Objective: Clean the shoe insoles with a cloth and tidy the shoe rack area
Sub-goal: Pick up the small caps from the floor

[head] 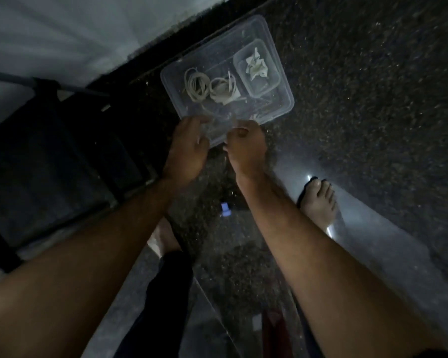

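As both grip its near edge, left hand (189,148), right hand (245,146), clear box (277,73), long axis diagonal.

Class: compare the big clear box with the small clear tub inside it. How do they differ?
The big box is larger and held by both hands; the small tub sits inside untouched. The box holds coiled cords; the tub holds crumpled paper. Both are clear plastic.

Dim home entryway, speckled stone floor (360,73), black shoe rack (49,156), white wall (62,34)
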Available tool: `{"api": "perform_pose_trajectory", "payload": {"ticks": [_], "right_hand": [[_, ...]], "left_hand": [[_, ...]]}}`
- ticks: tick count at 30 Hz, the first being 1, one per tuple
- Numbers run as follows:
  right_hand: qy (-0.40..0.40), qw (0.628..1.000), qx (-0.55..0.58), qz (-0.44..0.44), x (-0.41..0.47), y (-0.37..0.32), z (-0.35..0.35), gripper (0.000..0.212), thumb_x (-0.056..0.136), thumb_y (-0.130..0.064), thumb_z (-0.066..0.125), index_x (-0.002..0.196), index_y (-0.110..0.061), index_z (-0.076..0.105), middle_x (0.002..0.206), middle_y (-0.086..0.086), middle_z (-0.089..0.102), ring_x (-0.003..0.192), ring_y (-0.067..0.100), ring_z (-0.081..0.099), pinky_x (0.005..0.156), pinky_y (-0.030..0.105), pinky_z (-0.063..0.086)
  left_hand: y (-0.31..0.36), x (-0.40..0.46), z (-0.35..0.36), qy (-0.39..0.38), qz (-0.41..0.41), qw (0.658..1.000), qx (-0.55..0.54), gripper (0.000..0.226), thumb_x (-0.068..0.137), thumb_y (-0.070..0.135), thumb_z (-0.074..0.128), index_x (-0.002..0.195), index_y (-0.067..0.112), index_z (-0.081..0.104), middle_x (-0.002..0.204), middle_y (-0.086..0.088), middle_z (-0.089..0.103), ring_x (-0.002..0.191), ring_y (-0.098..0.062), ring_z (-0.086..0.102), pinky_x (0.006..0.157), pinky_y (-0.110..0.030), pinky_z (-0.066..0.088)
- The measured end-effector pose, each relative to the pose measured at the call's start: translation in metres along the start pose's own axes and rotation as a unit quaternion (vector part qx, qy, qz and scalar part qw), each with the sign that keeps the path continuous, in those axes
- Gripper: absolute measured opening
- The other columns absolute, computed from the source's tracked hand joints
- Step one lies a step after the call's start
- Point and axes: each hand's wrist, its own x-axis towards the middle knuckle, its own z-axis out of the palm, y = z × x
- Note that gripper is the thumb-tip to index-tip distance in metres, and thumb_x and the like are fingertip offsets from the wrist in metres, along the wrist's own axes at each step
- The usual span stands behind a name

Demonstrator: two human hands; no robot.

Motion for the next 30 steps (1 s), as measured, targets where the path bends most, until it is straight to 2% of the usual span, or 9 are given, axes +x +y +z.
{"api": "perform_pose_trajectory", "payload": {"ticks": [4, 7, 10, 15, 18, 20, 23, 26, 30], "right_hand": [[-0.057, 0.991, -0.099, -0.069, -0.058, 0.032, -0.047, 0.018, 0.089, -0.004, 0.058, 0.103, -0.012, 0.065, 0.093, 0.003, 0.068, 0.083, 0.015, 0.063, 0.075, 0.023, 0.049], [-0.149, 0.967, -0.208, -0.023, -0.076, 0.085, -0.057, 0.020, 0.088, -0.010, 0.067, 0.106, -0.012, 0.061, 0.099, 0.002, 0.062, 0.094, 0.020, 0.064, 0.077, 0.024, 0.045], [-0.187, 0.941, -0.277, -0.058, -0.083, 0.118, -0.052, 0.035, 0.082, -0.023, 0.077, 0.109, -0.011, 0.059, 0.110, 0.008, 0.062, 0.103, 0.027, 0.063, 0.081, 0.038, 0.050], [-0.184, 0.909, -0.363, -0.087, -0.085, 0.143, -0.025, 0.060, 0.078, -0.035, 0.084, 0.123, -0.009, 0.052, 0.124, 0.014, 0.058, 0.110, 0.035, 0.062, 0.084, 0.044, 0.055], [-0.175, 0.890, -0.405, -0.115, -0.085, 0.155, -0.012, 0.040, 0.096, -0.031, 0.065, 0.125, -0.007, 0.052, 0.123, 0.017, 0.061, 0.109, 0.038, 0.063, 0.083, 0.043, 0.051], [-0.179, 0.894, -0.395, -0.113, -0.087, 0.157, -0.011, 0.028, 0.102, -0.027, 0.055, 0.120, -0.005, 0.056, 0.118, 0.019, 0.064, 0.107, 0.038, 0.064, 0.082, 0.041, 0.049], [-0.187, 0.919, -0.336, -0.084, -0.093, 0.148, -0.022, 0.015, 0.096, -0.018, 0.062, 0.096, -0.003, 0.062, 0.101, 0.020, 0.066, 0.094, 0.035, 0.065, 0.074, 0.036, 0.047], [-0.205, 0.929, -0.297, -0.080, -0.109, 0.111, -0.049, 0.007, 0.086, -0.010, 0.069, 0.086, -0.005, 0.065, 0.093, 0.014, 0.062, 0.082, 0.020, 0.058, 0.069, 0.022, 0.035], [-0.258, 0.918, -0.284, -0.101, -0.138, 0.028, -0.093, 0.021, 0.073, -0.002, 0.070, 0.088, -0.016, 0.066, 0.096, 0.008, 0.063, 0.082, 0.017, 0.059, 0.069, 0.024, 0.041]], "left_hand": [[-0.012, -0.059, 0.012, -0.025, 0.068, 0.991, 0.113, 0.046, 0.081, 0.011, 0.043, 0.123, 0.008, 0.062, 0.127, -0.015, 0.058, 0.118, -0.032, 0.055, 0.102, -0.041, 0.044], [-0.030, -0.094, 0.028, -0.067, 0.061, 0.982, 0.165, 0.053, 0.079, 0.017, 0.040, 0.128, 0.012, 0.060, 0.134, -0.012, 0.055, 0.120, -0.033, 0.054, 0.099, -0.045, 0.045], [-0.060, -0.116, 0.045, -0.119, 0.033, 0.967, 0.222, 0.061, 0.078, 0.022, 0.041, 0.137, 0.014, 0.053, 0.147, -0.011, 0.047, 0.131, -0.035, 0.048, 0.102, -0.051, 0.043], [-0.091, -0.128, 0.060, -0.150, 0.021, 0.954, 0.260, 0.066, 0.082, 0.028, 0.039, 0.146, 0.016, 0.043, 0.156, -0.009, 0.037, 0.136, -0.036, 0.041, 0.101, -0.052, 0.044], [-0.100, -0.129, 0.067, -0.166, 0.017, 0.945, 0.281, 0.071, 0.088, 0.020, 0.054, 0.155, 0.014, 0.031, 0.163, -0.010, 0.026, 0.141, -0.037, 0.034, 0.104, -0.053, 0.039], [-0.099, -0.133, 0.067, -0.172, 0.018, 0.942, 0.286, 0.075, 0.089, 0.019, 0.058, 0.157, 0.013, 0.027, 0.165, -0.010, 0.022, 0.143, -0.037, 0.032, 0.107, -0.054, 0.037], [-0.089, -0.141, 0.054, -0.166, 0.024, 0.946, 0.279, 0.077, 0.088, 0.019, 0.058, 0.158, 0.012, 0.025, 0.165, -0.011, 0.021, 0.144, -0.037, 0.031, 0.111, -0.054, 0.035], [-0.061, -0.159, 0.027, -0.160, 0.025, 0.952, 0.261, 0.077, 0.089, 0.018, 0.057, 0.158, 0.011, 0.024, 0.166, -0.012, 0.020, 0.147, -0.035, 0.027, 0.116, -0.053, 0.030], [-0.007, -0.190, -0.020, -0.146, 0.015, 0.962, 0.229, 0.076, 0.089, 0.019, 0.058, 0.157, 0.012, 0.024, 0.164, -0.012, 0.022, 0.147, -0.035, 0.028, 0.117, -0.054, 0.031]]}}
